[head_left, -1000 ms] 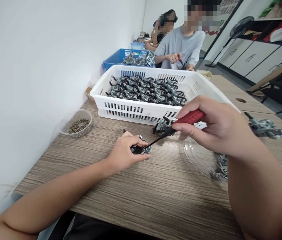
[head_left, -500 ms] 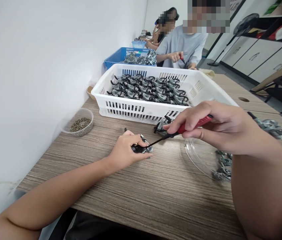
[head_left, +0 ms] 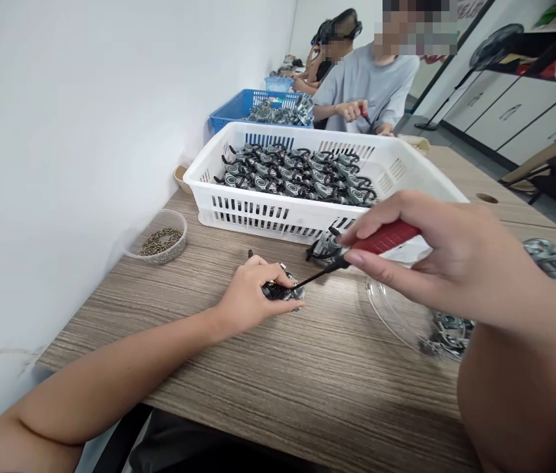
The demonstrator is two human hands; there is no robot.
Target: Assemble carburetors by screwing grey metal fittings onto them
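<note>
My left hand (head_left: 245,295) is closed around a small metal carburetor (head_left: 299,297) with black parts, pressing it to the wooden table; fingers hide much of it. In my right hand (head_left: 435,269) is a screwdriver (head_left: 390,238) with a red handle and a thin black shaft. The shaft slants down to the left, and its tip meets the carburetor beside my left thumb and forefinger. Just behind, another carburetor (head_left: 324,248) with a black hose lies against the white basket (head_left: 253,220), partly covered by my right hand.
Rows of carburetors (head_left: 290,174) fill much of the white basket. Small brass-coloured screws sit in a clear tub (head_left: 179,246) on the left. Metal parts (head_left: 452,332) lie in a clear round container at right. Across the table, a person (head_left: 369,85) holds a red-handled tool. A blue crate (head_left: 223,118) stands behind.
My right hand's fingers have shifted on the screwdriver handle, and the wrist has turned. The tip stays at the carburetor, held still by my left hand. The whole view has moved slightly.
</note>
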